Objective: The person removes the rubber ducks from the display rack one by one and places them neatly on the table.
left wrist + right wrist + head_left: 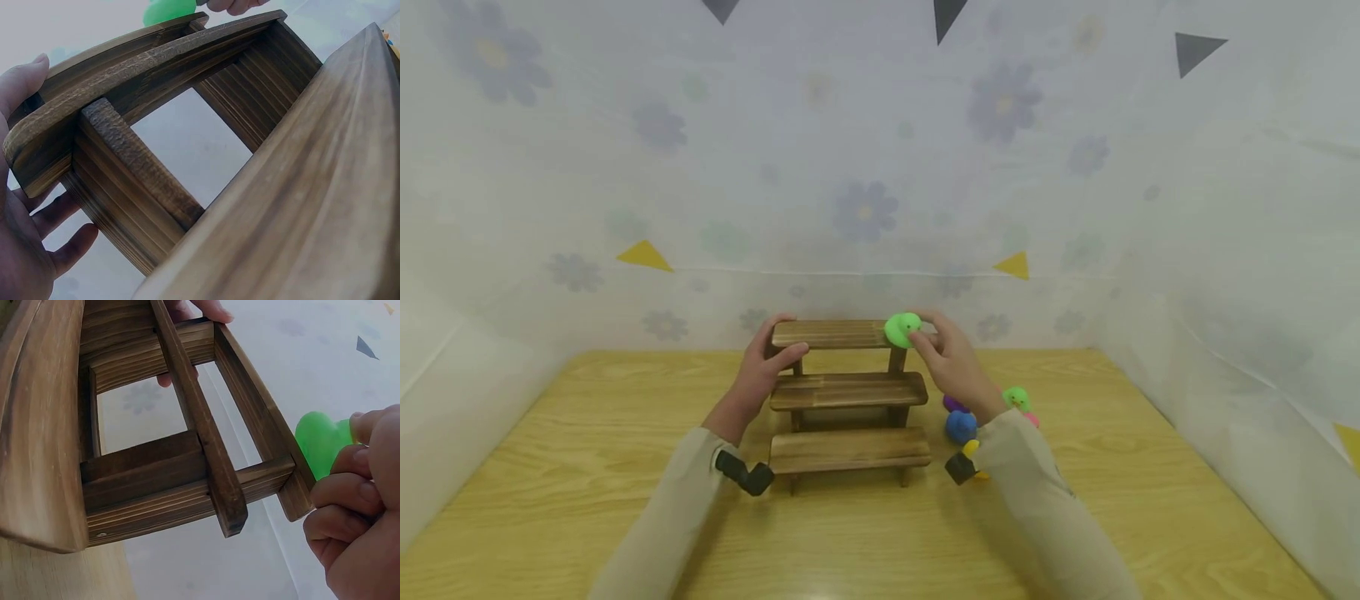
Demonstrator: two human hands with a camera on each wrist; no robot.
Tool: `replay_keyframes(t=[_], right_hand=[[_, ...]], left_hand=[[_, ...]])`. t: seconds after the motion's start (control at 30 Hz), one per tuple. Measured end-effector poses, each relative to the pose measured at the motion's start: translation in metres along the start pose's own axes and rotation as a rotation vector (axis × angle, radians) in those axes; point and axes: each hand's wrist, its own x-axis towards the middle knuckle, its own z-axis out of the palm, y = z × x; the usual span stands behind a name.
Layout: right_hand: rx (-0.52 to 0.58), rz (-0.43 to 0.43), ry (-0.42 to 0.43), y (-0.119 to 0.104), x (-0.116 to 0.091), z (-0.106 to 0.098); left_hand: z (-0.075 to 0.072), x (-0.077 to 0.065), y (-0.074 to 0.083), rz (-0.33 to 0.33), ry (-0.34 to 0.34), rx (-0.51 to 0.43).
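A three-tier wooden step stand stands on the table, its treads dark-streaked. My left hand holds the left end of its top tread, the thumb over the front edge and the other fingers behind. At that tread's right end, my right hand pinches a bright green toy duck. In the right wrist view the duck is against the tread's edge, its near side partly covered by fingers. Only part of the duck shows in the left wrist view.
Right of the stand, partly behind my right forearm, are a blue toy duck, a purple toy, another green duck, a pink toy and a yellow one. A flower-patterned sheet hangs behind the table.
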Motion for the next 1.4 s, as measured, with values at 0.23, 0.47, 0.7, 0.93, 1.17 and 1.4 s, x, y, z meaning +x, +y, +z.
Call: replay_keyframes(t=[0.23,0.47,0.7,0.93,1.17,1.4], right_hand=[[0.042,-0.009,0.04,0.024,-0.002,0.0],[0.016,-0.017,0.051,0.042,-0.006,-0.006],[-0.002,0.024,0.052,0.033,-0.025,-0.016],[-0.001,-0.003,0.062,0.046,-0.031,-0.024],[0.024,-0.041,0.042,0.056,-0.044,-0.029],[-0.01,0.034,0.032,0.064,-0.061,-0.034]], left_hand=[[-0.002,0.0,-0.001,-0.003,0.002,0.001],[-0.001,0.0,-0.001,0.003,0.004,-0.008],[0.003,0.001,0.0,-0.005,0.01,-0.017],[0.0,0.0,0.002,-0.002,0.011,0.003],[-0.001,-0.002,0.002,-0.009,0.016,0.012],[0.001,-0.003,0.006,0.015,0.01,0.002]])
